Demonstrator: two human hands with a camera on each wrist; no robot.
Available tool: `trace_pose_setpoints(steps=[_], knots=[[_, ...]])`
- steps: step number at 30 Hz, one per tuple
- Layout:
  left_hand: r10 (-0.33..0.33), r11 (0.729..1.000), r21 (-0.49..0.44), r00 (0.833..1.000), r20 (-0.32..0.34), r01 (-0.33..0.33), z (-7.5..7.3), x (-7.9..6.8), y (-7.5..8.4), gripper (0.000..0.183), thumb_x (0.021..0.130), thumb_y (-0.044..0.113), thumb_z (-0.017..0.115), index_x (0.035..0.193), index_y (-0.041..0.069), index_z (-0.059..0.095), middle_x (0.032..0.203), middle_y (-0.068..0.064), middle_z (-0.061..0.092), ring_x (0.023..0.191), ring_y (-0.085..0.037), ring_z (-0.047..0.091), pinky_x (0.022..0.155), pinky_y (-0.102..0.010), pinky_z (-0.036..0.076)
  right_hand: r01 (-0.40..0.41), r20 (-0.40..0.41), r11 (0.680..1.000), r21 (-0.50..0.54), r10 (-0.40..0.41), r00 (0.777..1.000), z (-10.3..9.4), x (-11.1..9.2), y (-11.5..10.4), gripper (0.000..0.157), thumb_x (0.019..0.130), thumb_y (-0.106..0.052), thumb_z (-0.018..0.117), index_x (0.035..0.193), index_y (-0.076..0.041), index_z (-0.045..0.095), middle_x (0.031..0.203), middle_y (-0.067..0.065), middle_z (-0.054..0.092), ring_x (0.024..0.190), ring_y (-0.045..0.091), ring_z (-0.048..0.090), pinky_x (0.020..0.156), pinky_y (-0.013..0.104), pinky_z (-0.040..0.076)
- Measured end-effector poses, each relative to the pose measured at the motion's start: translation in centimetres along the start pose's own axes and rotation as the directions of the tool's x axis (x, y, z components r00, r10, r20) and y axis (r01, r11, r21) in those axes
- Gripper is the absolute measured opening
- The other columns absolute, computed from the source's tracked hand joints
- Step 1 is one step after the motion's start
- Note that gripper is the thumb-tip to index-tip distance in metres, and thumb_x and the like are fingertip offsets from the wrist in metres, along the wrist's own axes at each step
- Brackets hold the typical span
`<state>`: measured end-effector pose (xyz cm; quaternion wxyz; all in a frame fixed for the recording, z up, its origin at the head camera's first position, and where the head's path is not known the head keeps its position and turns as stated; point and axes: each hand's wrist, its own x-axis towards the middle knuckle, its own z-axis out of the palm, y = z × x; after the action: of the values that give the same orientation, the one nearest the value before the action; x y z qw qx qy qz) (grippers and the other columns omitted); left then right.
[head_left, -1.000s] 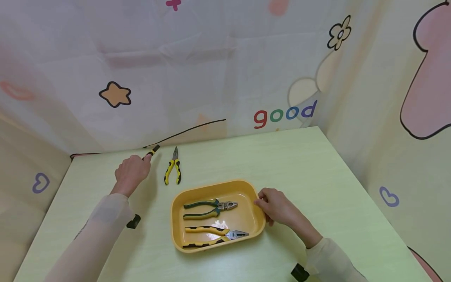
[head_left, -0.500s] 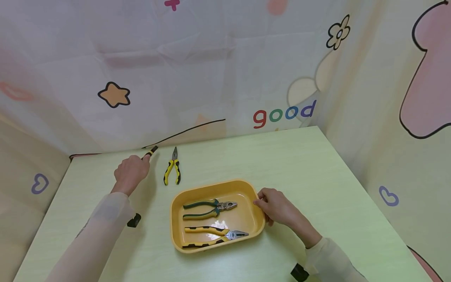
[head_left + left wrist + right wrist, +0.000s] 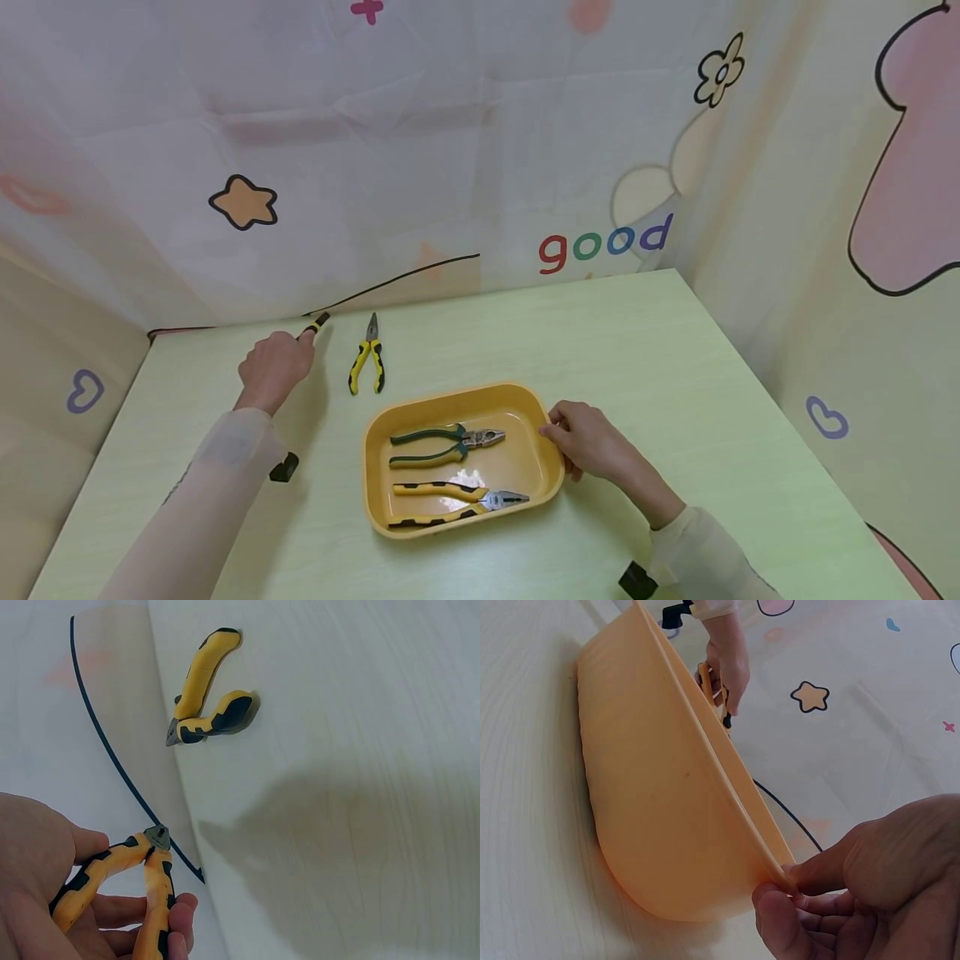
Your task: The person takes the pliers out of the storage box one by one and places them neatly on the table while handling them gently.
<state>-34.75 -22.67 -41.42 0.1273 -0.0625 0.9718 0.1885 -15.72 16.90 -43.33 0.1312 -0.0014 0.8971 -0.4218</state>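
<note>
The left hand (image 3: 276,367), grasping yellow-and-black-handled metal pliers (image 3: 158,885), had shifted slightly left, leaving them farther outside the yellow, rounded-rectangular plastic tray (image 3: 457,404); the right hand (image 3: 592,442) pinched its rim.

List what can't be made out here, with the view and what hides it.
Head: most of the held metal pliers with yellow-and-black handles, covered by the left hand.
Left wrist: the end of one handle of these pliers, cut off by the bottom edge.
Right wrist: the metal pliers with green handles, hidden by the wall of the oblong yellow plastic tray.
</note>
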Motion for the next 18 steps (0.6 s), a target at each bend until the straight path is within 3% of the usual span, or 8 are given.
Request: trace_pose_setpoints(steps=[18], knots=[[0.008,1.000,-0.001,1.000,-0.001,-0.008,0.47,0.83,-0.24,0.058,0.110,0.047,0.029,0.074,0.007,0.050,0.070,-0.011,0.048,0.066,-0.029,0.049,0.067,-0.042,0.040,-0.023,0.004,1.000,0.003,0.023,1.000,0.04,0.11,0.03,0.011,0.104,-0.007,0.059,0.104,0.004,0.061,0.064,0.007,0.058,0.045,0.015,0.054,0.048,0.034,0.053]])
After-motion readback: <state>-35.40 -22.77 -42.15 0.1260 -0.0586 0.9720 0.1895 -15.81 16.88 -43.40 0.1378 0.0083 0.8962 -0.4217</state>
